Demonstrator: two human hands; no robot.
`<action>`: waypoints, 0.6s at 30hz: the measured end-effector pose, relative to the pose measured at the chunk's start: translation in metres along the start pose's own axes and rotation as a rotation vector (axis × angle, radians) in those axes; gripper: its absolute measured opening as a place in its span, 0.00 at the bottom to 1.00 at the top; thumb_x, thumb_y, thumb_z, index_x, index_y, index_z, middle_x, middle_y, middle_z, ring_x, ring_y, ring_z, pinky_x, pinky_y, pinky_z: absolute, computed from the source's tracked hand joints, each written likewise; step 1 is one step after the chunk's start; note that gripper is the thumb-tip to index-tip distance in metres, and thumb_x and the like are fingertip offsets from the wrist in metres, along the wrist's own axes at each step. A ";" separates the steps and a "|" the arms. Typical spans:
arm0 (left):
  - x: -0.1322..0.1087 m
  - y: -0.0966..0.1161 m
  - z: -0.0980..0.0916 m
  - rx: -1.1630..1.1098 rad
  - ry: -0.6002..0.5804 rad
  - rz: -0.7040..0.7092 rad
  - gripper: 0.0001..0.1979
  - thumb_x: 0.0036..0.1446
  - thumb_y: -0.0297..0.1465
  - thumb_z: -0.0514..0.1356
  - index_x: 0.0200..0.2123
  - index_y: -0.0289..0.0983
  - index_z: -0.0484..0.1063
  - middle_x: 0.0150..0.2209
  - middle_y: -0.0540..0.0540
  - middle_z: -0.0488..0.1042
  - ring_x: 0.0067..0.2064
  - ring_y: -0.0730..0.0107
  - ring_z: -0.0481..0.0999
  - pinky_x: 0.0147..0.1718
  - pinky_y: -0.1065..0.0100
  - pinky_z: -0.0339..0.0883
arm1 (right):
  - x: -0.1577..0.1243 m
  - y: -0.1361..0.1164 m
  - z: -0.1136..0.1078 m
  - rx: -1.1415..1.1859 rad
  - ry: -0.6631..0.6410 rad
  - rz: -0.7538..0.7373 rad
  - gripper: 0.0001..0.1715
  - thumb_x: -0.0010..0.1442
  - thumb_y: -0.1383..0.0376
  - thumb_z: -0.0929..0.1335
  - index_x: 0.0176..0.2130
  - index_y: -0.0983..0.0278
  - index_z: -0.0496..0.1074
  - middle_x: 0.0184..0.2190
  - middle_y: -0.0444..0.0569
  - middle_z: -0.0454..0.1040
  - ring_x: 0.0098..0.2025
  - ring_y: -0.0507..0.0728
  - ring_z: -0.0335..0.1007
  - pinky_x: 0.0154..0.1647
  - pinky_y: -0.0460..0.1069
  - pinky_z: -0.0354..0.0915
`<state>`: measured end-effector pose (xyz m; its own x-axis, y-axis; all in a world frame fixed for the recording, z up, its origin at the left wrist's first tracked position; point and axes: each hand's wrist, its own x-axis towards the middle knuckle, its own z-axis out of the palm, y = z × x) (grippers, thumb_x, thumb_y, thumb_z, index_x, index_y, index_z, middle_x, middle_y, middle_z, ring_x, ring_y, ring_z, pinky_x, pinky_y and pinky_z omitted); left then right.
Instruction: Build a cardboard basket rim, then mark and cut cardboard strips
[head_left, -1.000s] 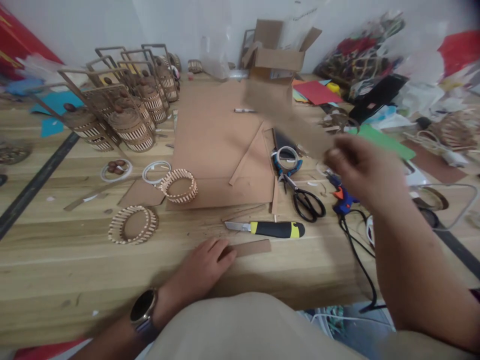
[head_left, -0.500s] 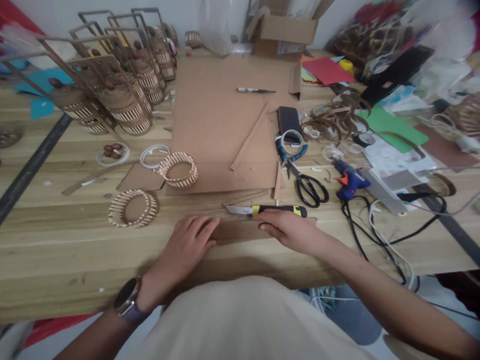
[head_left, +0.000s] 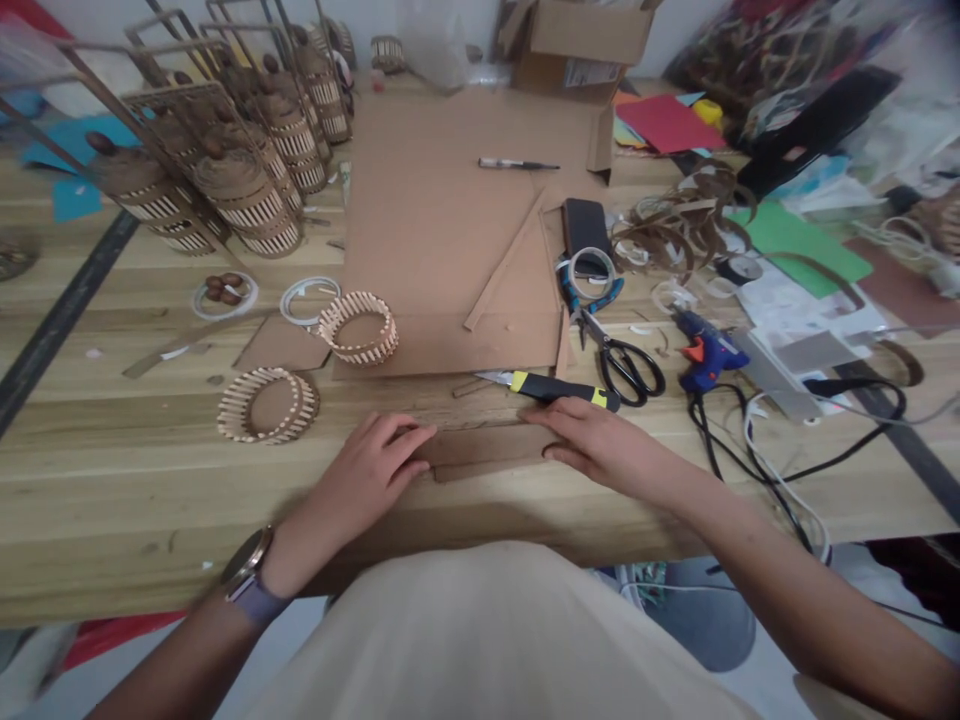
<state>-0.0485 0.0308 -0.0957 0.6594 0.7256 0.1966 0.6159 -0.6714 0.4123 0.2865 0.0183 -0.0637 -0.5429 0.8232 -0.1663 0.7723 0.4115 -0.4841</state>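
A narrow brown cardboard strip (head_left: 491, 450) lies crosswise near the table's front edge, with a fold or cut line along it. My left hand (head_left: 379, 465), wearing a watch at the wrist, grips its left end between thumb and fingers. At the other end my right hand (head_left: 592, 440) pinches the strip, fingers on top and thumb along the near side. Just beyond the right fingers rests a yellow and black utility knife (head_left: 559, 388), blade out and pointing left; neither hand holds it. A large cardboard sheet (head_left: 435, 220) lies flat farther back.
Two slatted rings (head_left: 358, 328) stand left of the sheet's front. Scissors (head_left: 631, 370), a tape roll (head_left: 592, 273), a phone (head_left: 583, 228) and a blue glue gun (head_left: 709, 350) with cables lie at right. Several slatted lanterns (head_left: 244, 205) crowd the back left. A pen (head_left: 517, 163) lies on the sheet.
My right hand has come off the utility knife, which now lies slightly farther back. Both hands are on the cardboard strip, more of which shows. The view has shifted slightly.
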 end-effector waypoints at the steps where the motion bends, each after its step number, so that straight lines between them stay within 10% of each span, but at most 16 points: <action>1: 0.000 0.001 -0.001 -0.001 -0.003 -0.003 0.15 0.68 0.32 0.57 0.55 0.36 0.72 0.49 0.39 0.72 0.49 0.56 0.72 0.49 0.52 0.70 | -0.001 -0.001 -0.001 -0.001 0.005 0.007 0.24 0.65 0.67 0.64 0.60 0.62 0.69 0.49 0.59 0.74 0.52 0.64 0.72 0.52 0.59 0.70; 18: -0.002 0.025 0.018 0.173 -0.003 0.056 0.13 0.66 0.32 0.58 0.52 0.40 0.76 0.57 0.37 0.68 0.55 0.50 0.65 0.52 0.48 0.68 | -0.002 0.003 0.013 0.053 0.120 -0.001 0.22 0.68 0.66 0.61 0.58 0.63 0.72 0.47 0.59 0.74 0.50 0.64 0.70 0.52 0.60 0.69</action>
<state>-0.0266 0.0097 -0.1020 0.6958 0.6861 0.2123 0.6431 -0.7268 0.2413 0.2851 0.0131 -0.0756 -0.4978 0.8650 -0.0635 0.7517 0.3938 -0.5290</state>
